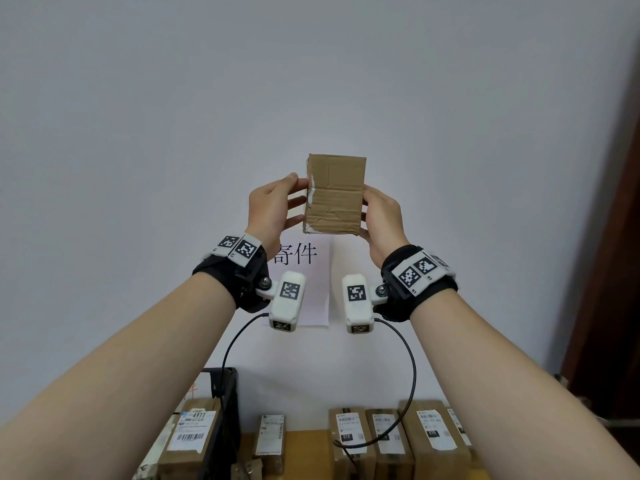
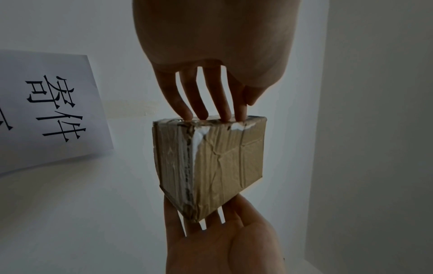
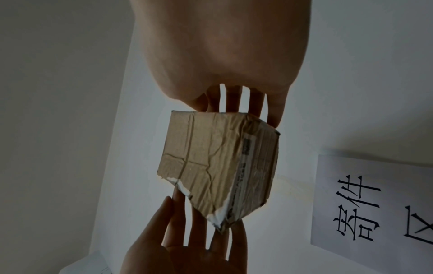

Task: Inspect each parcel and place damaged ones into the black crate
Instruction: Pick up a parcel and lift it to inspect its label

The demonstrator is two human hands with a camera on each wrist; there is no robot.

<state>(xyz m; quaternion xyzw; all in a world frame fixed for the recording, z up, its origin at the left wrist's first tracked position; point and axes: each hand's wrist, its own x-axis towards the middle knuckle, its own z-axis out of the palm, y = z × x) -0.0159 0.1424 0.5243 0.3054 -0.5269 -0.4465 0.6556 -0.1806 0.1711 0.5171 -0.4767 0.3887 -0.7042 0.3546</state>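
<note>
while held aloft, a creased parcel sits up and away from the crate at lower left

as both hands raise it against the pale wall, a small brown cardboard parcel wrapped in wrinkled clear tape (image 1: 334, 195) stands with its long axis upright, well above the wooden table (image 1: 313, 445). the left hand (image 1: 273, 206) presses straight, spread fingers against the parcel's left side, where white torn paper shows along the edge. the right hand (image 1: 379, 221) braces the opposite side, its fingers reaching flat behind the box; neither hand curls round it, so the parcel is squeezed between two flat hands rather than clutched. creases cross the face turned to the head camera. the black plastic crate (image 1: 227, 414) lies down and to the left of the grip, below the left forearm, with a labelled brown box inside it (image 1: 194, 433). the left hand is the nearer to it. should the parcel be judged damaged, the coming move would likely swing it down and leftward. more labelled cardboard parcels (image 1: 391, 436) stand in a row on the table to the right, and a white paper sign with black characters (image 1: 304, 271) hangs on the wall behind the wrists.
</note>
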